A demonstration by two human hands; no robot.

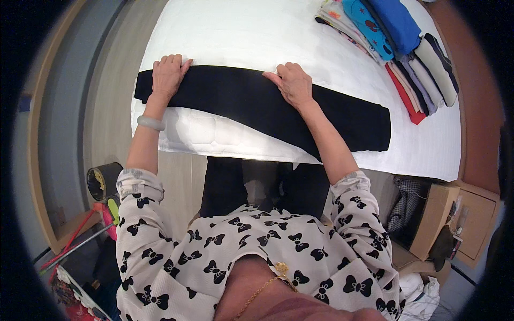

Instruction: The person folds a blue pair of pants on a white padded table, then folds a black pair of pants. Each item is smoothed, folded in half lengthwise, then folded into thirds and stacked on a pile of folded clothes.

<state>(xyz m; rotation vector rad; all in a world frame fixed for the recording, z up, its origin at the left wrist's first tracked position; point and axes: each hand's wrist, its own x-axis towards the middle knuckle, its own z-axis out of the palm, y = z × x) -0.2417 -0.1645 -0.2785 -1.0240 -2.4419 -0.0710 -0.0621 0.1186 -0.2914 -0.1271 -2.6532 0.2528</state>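
A pair of black trousers point(241, 92), folded lengthwise, lies across the near part of a white quilted mattress point(225, 28). The narrow leg end is at the left and the wider waist end at the right. My left hand point(166, 76) rests on the upper edge near the narrow end, fingers curled at the fabric, thumb pointing right. My right hand point(293, 82) is on the upper edge near the middle, fingers curled, thumb pointing left. The fingertips of both hands are partly hidden, so a firm grip on the cloth cannot be told.
Stacks of folded clothes point(369, 32) and a row of rolled or folded garments point(421, 80) lie at the mattress's right side. A black bin point(104, 181) stands on the floor at left. A wooden drawer cabinet point(474, 224) is at the lower right.
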